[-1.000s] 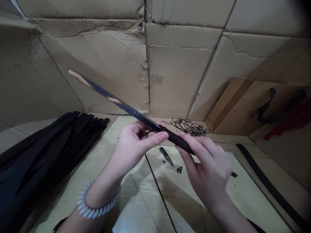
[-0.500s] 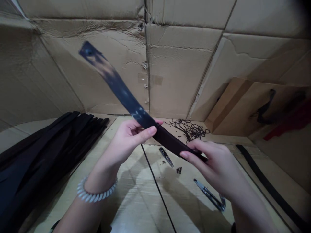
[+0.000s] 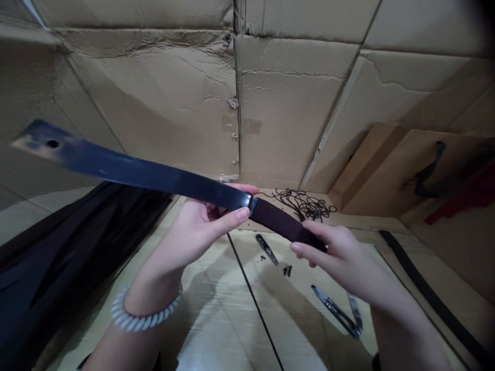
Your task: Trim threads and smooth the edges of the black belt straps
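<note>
Between my hands is a long flat dark strap (image 3: 154, 174), glossy, with a hole near its far left end. Its right part is wrapped in dark brown cord (image 3: 276, 219). My left hand (image 3: 211, 219) pinches the strap where the wrapping begins, thumb in front and fingers behind. My right hand (image 3: 332, 250) grips the wrapped part near its right end, which the hand partly hides. Below my left hand a thin dark cord (image 3: 253, 296) runs down to the bottom edge of the view; its upper end is hidden.
Thread snips (image 3: 266, 250) lie below the strap, with a second pair of snips (image 3: 336, 312) nearer me. Dark scraps (image 3: 287, 270) lie between them. Tangled cord (image 3: 303, 203) is at the back. Dark strips (image 3: 73, 252) are piled left. A paper bag (image 3: 386, 170) and another strap (image 3: 429, 299) are right.
The strap's free left end has swung down and to the left, and its glossy face has turned more toward me. Both hands keep their hold in nearly the same places.
</note>
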`<state>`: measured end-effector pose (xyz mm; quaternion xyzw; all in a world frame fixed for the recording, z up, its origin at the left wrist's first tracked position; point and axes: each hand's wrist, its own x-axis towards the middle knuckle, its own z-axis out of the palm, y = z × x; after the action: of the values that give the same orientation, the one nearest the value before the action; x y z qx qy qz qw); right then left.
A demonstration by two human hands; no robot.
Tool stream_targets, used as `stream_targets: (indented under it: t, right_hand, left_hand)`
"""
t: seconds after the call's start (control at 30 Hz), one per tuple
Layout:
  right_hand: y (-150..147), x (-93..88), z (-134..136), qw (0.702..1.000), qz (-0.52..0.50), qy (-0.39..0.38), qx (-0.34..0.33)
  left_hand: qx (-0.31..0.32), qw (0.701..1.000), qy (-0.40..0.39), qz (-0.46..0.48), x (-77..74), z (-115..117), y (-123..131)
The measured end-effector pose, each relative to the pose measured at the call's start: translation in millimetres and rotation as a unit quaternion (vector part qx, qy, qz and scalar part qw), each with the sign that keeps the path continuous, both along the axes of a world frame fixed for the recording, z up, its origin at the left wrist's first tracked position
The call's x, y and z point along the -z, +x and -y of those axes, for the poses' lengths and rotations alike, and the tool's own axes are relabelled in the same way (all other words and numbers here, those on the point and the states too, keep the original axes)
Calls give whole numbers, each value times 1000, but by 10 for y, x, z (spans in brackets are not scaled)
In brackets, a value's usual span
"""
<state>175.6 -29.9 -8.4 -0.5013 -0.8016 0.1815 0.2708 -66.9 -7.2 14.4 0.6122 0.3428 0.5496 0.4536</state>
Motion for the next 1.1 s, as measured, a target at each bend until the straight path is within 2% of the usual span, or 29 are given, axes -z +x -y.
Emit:
stream_targets:
  t: [0.07,0.1,0.17,0.27,0.37,0.47,0.53,0.6,0.67,0.73,0.77,0.8,0.83,0.9,1.0,1.1]
  right_hand:
    - [30,-29,7,998,-51,6,-40]
    - [28,-36,16,996,-69,33,-40]
    - [-6,-32,40,989,-59,138,-1]
    - [-83,3,63,949,67,299,76]
    - [-136,39,53,909,144,371,125]
    - [-147,59,26,899,150,383,150]
    - [-126,57,11,920,132,344,135]
    - [-80,39,7,957,94,254,104]
    - [-15,9,18,990,64,113,48]
    - [51,-19,38,998,59,-14,-29]
    - [77,-27,48,995,60,-47,-63]
    - [96,-29,55,994,64,-49,-80]
    - [107,-26,58,995,72,-18,-74]
    - [109,-7,46,991,96,97,-13]
    - [89,27,-7,956,130,245,101]
    - [91,43,-59,931,141,278,189]
  left_hand:
    - [40,997,-32,54,16,-26,18]
    - [57,994,-47,85,27,-44,34]
    - [67,986,-70,134,49,-84,76]
    - [7,984,-84,155,75,-134,130]
    - [-34,987,-88,132,80,-159,134]
    - [-30,992,-78,89,65,-162,93]
    - [-18,995,-66,73,55,-154,60]
    - [-9,996,-60,64,54,-145,28]
    - [0,996,-61,60,63,-144,2]
    - [31,995,-64,63,73,-153,-19]
    - [48,994,-65,72,75,-160,-26]
    - [61,993,-65,84,72,-165,-30]
    - [66,991,-64,94,66,-168,-30]
    - [55,991,-60,111,47,-167,-18]
    - [32,990,-73,119,41,-158,23]
    - [45,986,-97,127,104,-175,78]
